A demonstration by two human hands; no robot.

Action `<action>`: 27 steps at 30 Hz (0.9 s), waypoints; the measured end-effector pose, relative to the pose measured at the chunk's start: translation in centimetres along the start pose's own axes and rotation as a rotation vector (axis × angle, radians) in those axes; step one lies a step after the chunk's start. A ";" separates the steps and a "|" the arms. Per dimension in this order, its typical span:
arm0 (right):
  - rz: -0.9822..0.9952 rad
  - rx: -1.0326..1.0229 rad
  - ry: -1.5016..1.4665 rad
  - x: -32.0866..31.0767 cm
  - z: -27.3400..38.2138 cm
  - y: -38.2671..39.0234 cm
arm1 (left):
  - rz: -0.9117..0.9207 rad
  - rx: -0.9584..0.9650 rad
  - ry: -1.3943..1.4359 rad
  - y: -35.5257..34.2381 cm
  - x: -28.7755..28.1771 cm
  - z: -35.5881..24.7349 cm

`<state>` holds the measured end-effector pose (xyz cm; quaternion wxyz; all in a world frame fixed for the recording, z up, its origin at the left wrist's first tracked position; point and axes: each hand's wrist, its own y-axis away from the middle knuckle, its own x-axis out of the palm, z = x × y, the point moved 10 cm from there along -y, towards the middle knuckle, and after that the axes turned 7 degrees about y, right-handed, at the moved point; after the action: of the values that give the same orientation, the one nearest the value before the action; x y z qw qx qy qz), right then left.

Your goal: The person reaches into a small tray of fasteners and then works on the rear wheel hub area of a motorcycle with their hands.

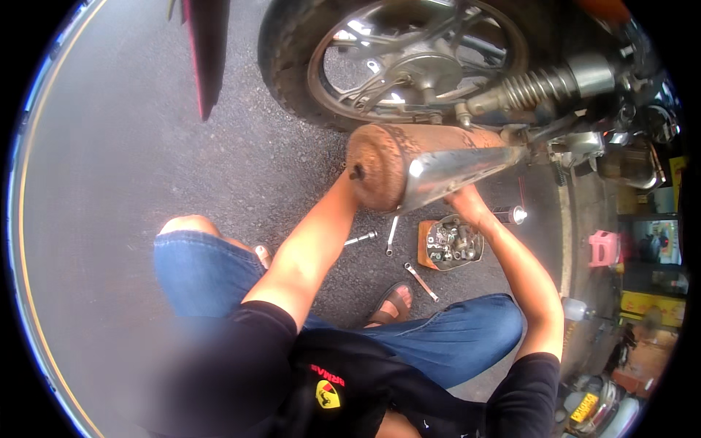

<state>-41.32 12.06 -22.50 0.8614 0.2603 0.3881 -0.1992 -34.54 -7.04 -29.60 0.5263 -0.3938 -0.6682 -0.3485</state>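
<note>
A rusty exhaust muffler with a shiny metal heat shield lies across the upper middle, below the motorcycle's rear wheel. My left hand reaches behind the muffler's capped end, its fingers hidden. My right hand is at the underside of the shield, fingers mostly hidden behind it. Whether either hand grips the muffler is unclear. On the asphalt below are two double-ended wrenches, a socket tool, an open tin of nuts and fittings and a spray can.
A spring shock absorber and engine parts fill the upper right. A dark red panel stands at upper left. My bent knees and sandalled feet surround the tools. A pink stool, shop fronts and parked vehicles line the right side.
</note>
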 end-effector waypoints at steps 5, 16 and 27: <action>0.095 -0.179 -0.158 1.8 5.9 -5.2 | -0.213 0.046 -0.598 -6.9 -3.4 -1.2; -0.119 0.006 -1.083 2.9 10.1 -7.0 | -0.119 0.127 -0.918 -6.4 2.3 -1.9; -0.245 0.001 -1.303 2.9 2.0 -12.8 | -0.010 0.294 -1.075 -8.1 2.7 -1.7</action>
<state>-45.39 0.36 -27.36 0.8908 0.0409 -0.1855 -0.4127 -41.41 -11.73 -27.02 0.1592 -0.4356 -0.8860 -0.0042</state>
